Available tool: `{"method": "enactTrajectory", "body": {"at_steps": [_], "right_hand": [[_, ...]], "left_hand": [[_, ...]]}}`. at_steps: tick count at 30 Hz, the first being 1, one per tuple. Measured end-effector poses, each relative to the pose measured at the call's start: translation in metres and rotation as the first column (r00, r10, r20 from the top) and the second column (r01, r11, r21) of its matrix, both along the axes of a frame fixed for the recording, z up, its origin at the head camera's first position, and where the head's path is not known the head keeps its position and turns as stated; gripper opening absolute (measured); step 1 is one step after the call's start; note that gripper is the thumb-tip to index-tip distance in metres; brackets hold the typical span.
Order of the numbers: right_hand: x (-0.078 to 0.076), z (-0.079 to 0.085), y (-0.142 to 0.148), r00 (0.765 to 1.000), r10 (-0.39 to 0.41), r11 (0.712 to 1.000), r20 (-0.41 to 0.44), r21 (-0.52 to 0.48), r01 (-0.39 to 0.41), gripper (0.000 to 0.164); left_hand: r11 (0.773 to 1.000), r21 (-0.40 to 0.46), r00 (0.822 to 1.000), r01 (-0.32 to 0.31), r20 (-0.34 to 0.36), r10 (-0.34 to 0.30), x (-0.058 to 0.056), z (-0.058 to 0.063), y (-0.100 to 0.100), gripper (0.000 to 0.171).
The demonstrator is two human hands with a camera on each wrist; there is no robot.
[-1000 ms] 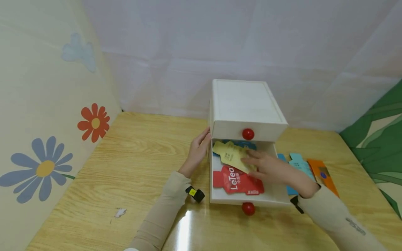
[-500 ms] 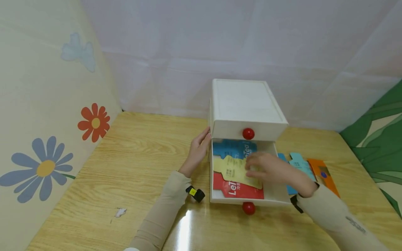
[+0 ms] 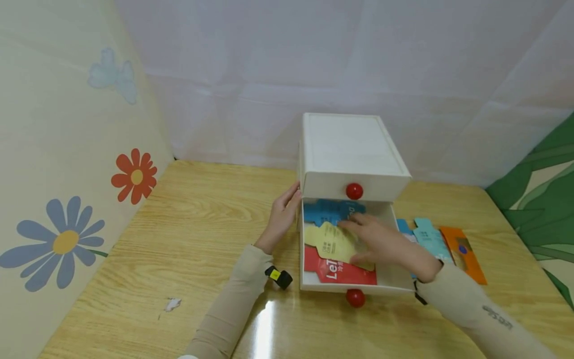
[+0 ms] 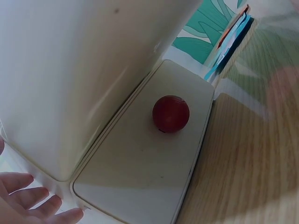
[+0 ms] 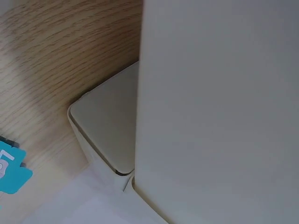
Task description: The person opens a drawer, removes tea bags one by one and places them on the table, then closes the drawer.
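Note:
My left hand (image 3: 282, 214) rests on the left side of the white two-drawer cabinet (image 3: 350, 144), fingers extended; its fingertips (image 4: 70, 215) show against the cabinet in the left wrist view. The lower drawer (image 3: 309, 285) is pulled out. Inside lie a blue sachet (image 3: 320, 212) at the back, a yellow bottle-shaped sachet (image 3: 334, 242) in the middle, and a red "LeTea" sachet (image 3: 343, 273) at the front, partly under the yellow one. My right hand (image 3: 381, 242) reaches into the drawer with thumb and fingers spread over the yellow sachet's right end, fingertips near the blue one.
To the cabinet's right, a teal sachet (image 3: 430, 238), an orange packet (image 3: 466, 257) and a blue one (image 3: 402, 225) lie on the wooden table (image 3: 215, 199). The upper drawer, with a red knob (image 3: 354, 191), is closed. A white cloth (image 3: 251, 114) hangs behind.
The yellow sachet has shifted toward the drawer's front, uncovering more of the blue one. My right hand's fingers have spread and moved left and back. The left hand stays put.

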State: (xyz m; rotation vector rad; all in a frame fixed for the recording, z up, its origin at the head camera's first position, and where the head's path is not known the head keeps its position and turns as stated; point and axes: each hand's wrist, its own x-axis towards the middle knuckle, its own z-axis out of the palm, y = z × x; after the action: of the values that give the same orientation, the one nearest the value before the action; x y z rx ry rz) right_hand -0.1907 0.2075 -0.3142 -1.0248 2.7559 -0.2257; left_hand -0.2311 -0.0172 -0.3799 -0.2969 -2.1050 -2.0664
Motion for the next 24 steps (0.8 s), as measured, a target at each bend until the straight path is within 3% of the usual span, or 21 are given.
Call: {"method": "enactTrajectory", "body": {"at_steps": [8, 15, 19, 24], "right_hand": [[0.001, -0.003, 0.001, 0.999, -0.015, 0.998, -0.051, -0.067, 0.012, 0.074], [0.003, -0.004, 0.000, 0.996, -0.015, 0.994, -0.090, -0.107, 0.005, 0.069], [0.006, 0.000, 0.000, 0.998, -0.036, 0.994, -0.052, -0.101, 0.031, 0.067], [0.009, 0.004, 0.003, 1.000, -0.021, 0.986, 0.009, -0.166, 0.023, 0.048]], "left_hand": [[1.000, 0.006, 1.000, 0.005, 0.015, -0.006, 0.016, 0.028, -0.001, 0.038], [1.000, 0.000, 1.000, -0.004, -0.003, 0.004, 0.017, 0.028, 0.000, 0.038], [1.000, -0.005, 1.000, -0.002, -0.007, 0.002, 0.018, 0.029, 0.000, 0.038], [1.000, -0.004, 1.000, 0.001, -0.003, -0.001, 0.018, 0.029, 0.000, 0.038]]}}
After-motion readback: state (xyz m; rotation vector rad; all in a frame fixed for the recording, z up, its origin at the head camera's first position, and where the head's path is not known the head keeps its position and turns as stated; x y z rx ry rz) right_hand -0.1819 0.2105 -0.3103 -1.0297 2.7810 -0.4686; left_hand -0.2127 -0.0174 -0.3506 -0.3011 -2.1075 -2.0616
